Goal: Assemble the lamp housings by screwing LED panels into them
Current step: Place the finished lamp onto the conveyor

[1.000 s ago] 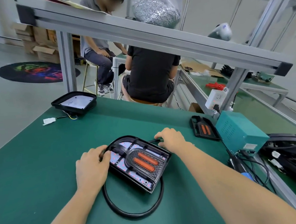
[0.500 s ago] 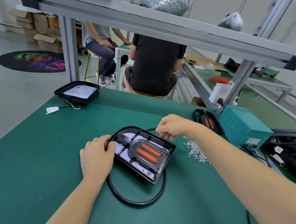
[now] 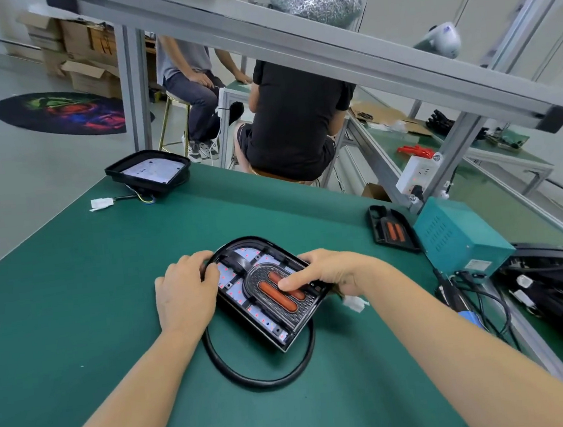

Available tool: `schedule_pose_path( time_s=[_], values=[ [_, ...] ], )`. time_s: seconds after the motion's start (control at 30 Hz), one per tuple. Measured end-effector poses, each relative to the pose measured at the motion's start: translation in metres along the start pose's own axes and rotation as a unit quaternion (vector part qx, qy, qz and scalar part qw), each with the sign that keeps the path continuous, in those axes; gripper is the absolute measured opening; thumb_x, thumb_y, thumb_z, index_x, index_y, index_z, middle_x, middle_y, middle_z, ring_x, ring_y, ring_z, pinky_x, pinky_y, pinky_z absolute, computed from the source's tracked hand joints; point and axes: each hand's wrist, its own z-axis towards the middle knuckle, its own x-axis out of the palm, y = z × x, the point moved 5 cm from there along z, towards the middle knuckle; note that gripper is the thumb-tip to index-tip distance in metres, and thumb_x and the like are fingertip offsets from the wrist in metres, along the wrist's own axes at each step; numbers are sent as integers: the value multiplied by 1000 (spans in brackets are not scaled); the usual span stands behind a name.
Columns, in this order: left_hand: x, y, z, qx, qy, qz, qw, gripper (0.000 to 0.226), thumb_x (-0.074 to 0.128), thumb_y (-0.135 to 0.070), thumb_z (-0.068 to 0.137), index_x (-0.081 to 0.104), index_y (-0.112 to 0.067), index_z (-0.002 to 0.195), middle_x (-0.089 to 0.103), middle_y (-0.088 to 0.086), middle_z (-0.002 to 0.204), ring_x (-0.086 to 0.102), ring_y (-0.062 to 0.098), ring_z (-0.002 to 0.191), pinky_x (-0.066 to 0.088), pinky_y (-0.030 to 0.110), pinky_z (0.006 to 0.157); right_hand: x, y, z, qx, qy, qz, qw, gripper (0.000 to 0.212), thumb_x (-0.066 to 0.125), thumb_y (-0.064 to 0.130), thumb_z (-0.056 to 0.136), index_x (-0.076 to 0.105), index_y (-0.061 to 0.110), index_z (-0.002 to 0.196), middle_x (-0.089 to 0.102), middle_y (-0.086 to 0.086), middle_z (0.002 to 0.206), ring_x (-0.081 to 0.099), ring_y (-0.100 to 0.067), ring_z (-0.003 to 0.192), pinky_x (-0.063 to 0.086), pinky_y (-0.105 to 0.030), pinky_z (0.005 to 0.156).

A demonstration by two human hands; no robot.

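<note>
Lamp housing (image 3: 267,294) sits mid-mat, both our hands gripping it: left hand (image 3: 184,295) curled over the left rim, right hand (image 3: 330,272) on the right rim, thumb across the LED panel (image 3: 237,291). Green mat (image 3: 74,285) open to our left and front. Black ring (image 3: 264,370) lies under the housing's near edge. Blue box (image 3: 458,241) and cable tangle (image 3: 556,293) crowd the right; second housing (image 3: 149,171) at the far-left corner.

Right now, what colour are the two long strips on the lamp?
Orange-red strips, seen in the head view.

The lamp housing (image 3: 267,294) lies on the bench (image 3: 75,302), over a rubber ring (image 3: 261,380). A second housing (image 3: 148,171) sits far behind, left. A metal box (image 3: 458,241) stands right.
</note>
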Motion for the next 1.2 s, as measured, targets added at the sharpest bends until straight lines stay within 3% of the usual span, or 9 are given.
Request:
schedule_pose_path(
  time_s=[0.17,0.37,0.5,0.6,0.7,0.77,0.83,1.03,1.2],
  values=[
    [-4,-1,-2,-14,3,-38,999,25,46,-25,96,65,-18,112,68,5,100,56,29,99,34,38,93,12,-19,-11,-77,-104,98,987,44,86,16,69,68,12,110,76,-7,98,71,-23,92,52,-43,98],
    [-8,-4,-14,-10,32,-35,999,29,33,-24,98,47,-16,75,51,3,70,46,34,84,39,43,85,20,-36,-32,-172,-208,164,949,44,89,11,66,66,13,103,76,0,92,70,-9,75,54,-20,65],
    [-10,1,-22,-20,102,137,985,27,55,-36,88,61,-22,110,58,3,110,49,26,108,39,36,89,23,-44,-37,-176,-252,195,931,42,87,11,70,65,11,106,76,1,94,70,-8,76,54,-20,69],
    [-10,0,-25,-19,110,162,981,13,54,-29,89,59,-18,94,57,2,100,52,25,98,40,33,77,27,-42,-39,-183,-274,205,922,42,87,12,69,64,11,105,76,3,91,70,-7,76,54,-19,68],
    [-6,-1,-24,-82,86,-98,988,9,52,-22,94,58,-15,92,62,-1,86,57,25,85,42,33,72,30,-42,-44,-199,-308,221,904,43,87,15,70,63,12,105,75,2,92,69,-6,74,52,-18,67],
    [0,-11,-29,-128,103,-347,923,12,50,-15,96,60,-18,101,67,-1,85,58,20,79,44,30,70,32,-42,-49,-210,-330,252,885,42,86,18,72,62,14,106,74,2,94,69,-6,77,53,-18,68],
    [9,-30,-37,-133,154,-484,851,20,52,-17,95,61,-28,110,72,-1,93,64,17,82,47,30,71,30,-42,-57,-231,-350,287,861,42,84,18,74,62,17,109,74,3,97,71,-9,85,55,-21,75],
    [28,-85,-55,-70,304,-608,730,68,66,-11,74,45,-32,135,66,5,121,66,27,107,58,38,73,22,-50,-90,-275,-383,360,805,37,74,20,85,58,32,115,73,7,108,68,-15,104,51,-40,98],
    [42,-136,-64,-29,290,-570,769,67,61,4,81,50,-40,130,70,3,113,67,26,103,52,43,89,8,-64,-127,-282,-420,358,784,45,62,25,95,46,37,135,66,14,123,61,-10,117,43,-41,107]
  ],
)
